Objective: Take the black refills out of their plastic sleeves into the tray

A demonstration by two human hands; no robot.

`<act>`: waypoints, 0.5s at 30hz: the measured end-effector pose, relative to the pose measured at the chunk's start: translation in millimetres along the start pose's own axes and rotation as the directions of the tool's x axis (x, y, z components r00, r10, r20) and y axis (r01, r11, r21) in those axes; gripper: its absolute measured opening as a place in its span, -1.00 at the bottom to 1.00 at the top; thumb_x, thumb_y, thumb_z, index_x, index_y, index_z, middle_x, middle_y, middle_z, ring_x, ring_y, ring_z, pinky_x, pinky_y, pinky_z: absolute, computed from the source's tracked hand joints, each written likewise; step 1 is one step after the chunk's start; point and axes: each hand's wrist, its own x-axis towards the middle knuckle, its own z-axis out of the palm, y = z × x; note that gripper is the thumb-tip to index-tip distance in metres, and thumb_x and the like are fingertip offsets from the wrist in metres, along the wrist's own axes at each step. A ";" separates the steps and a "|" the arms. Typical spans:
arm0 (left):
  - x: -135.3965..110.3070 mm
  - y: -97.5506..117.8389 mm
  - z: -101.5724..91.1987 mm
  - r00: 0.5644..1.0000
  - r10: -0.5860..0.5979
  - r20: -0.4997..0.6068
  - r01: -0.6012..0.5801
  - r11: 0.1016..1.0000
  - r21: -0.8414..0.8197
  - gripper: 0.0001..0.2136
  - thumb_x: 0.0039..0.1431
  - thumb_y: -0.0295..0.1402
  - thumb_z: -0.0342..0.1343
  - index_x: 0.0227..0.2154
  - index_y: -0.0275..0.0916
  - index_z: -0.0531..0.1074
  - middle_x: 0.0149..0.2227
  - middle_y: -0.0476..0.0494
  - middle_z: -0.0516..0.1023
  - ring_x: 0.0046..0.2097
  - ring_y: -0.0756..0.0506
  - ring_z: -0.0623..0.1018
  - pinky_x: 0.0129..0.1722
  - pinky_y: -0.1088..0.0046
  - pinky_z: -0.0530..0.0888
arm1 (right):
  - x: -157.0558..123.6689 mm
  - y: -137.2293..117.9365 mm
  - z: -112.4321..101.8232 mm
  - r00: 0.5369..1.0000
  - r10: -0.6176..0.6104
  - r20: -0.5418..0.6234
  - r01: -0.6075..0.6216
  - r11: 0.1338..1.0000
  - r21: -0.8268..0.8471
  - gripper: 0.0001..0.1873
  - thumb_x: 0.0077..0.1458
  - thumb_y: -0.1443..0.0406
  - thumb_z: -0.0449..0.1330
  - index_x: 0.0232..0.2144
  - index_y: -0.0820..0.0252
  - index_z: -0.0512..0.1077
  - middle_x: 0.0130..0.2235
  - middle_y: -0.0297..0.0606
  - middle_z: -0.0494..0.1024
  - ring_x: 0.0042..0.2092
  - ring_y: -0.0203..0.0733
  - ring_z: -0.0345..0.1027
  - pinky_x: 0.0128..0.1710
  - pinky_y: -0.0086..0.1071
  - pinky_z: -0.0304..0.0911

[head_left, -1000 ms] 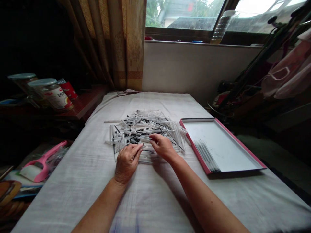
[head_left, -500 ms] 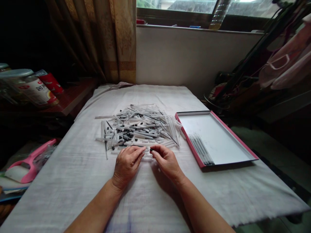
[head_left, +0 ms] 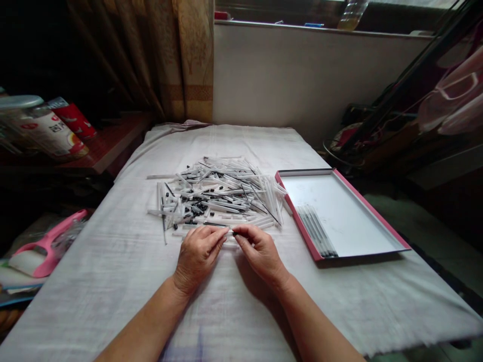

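Note:
Above the near edge of a loose pile of pen parts [head_left: 226, 193], my two hands meet fingertip to fingertip. My left hand [head_left: 199, 254] pinches a pale pen barrel, mostly hidden by the fingers. Between thumb and forefinger of my right hand [head_left: 261, 251] is a small black pen plug [head_left: 234, 233], close against the barrel's end; whether they touch I cannot tell. The pile mixes clear tubes, thin black refills and small black plugs. To the right, a shallow pink-edged box lid [head_left: 372, 211] holds several pens [head_left: 317, 231] lined up along its left side.
A white cloth [head_left: 124, 281] covers the table. On the left, a jar [head_left: 45, 133] and a red packet [head_left: 77, 120] stand on a brown cabinet, with a pink-handled item [head_left: 49, 244] lower down. A curtain [head_left: 192, 60] and the wall lie beyond; a dark frame with hanging cloth stands at right.
My head view has tipped slightly downward, so the scene sits a little higher. The black plug and the left hand's piece appear slightly closer together; both hands keep their pinch.

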 end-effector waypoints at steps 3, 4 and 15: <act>0.1 -0.3 -0.1 1.000 -0.002 0.012 0.002 1.000 -0.003 -0.77 0.32 -0.33 0.01 -0.09 -0.20 0.52 -0.24 -0.14 0.60 -0.22 -0.12 0.53 -0.23 0.34 0.42 | 0.2 -0.5 -1.2 0.999 -0.047 0.000 0.047 0.998 -0.043 -0.84 0.12 0.38 0.17 -0.26 0.14 0.54 -0.28 -0.24 0.62 -0.25 -0.20 0.48 -0.21 -0.37 0.37; 0.1 -0.3 0.0 1.000 -0.004 0.013 0.005 1.000 -0.005 -0.77 0.33 -0.33 0.01 -0.09 -0.20 0.52 -0.24 -0.14 0.60 -0.22 -0.11 0.53 -0.23 0.34 0.42 | 0.2 -0.7 -1.4 0.998 -0.058 0.004 0.058 0.997 -0.051 -0.84 0.12 0.38 0.17 -0.27 0.15 0.54 -0.28 -0.25 0.62 -0.26 -0.21 0.48 -0.23 -0.37 0.37; 0.3 1.5 0.2 1.000 0.012 -0.013 -0.012 1.000 -0.015 -0.77 0.34 -0.32 -0.01 -0.09 -0.18 0.52 -0.24 -0.11 0.61 -0.23 -0.10 0.53 -0.25 0.35 0.38 | 0.3 2.6 -2.6 0.995 -0.100 0.030 0.103 0.989 -0.104 -0.85 0.14 0.37 0.17 -0.27 0.14 0.54 -0.28 -0.24 0.64 -0.25 -0.20 0.51 -0.20 -0.37 0.38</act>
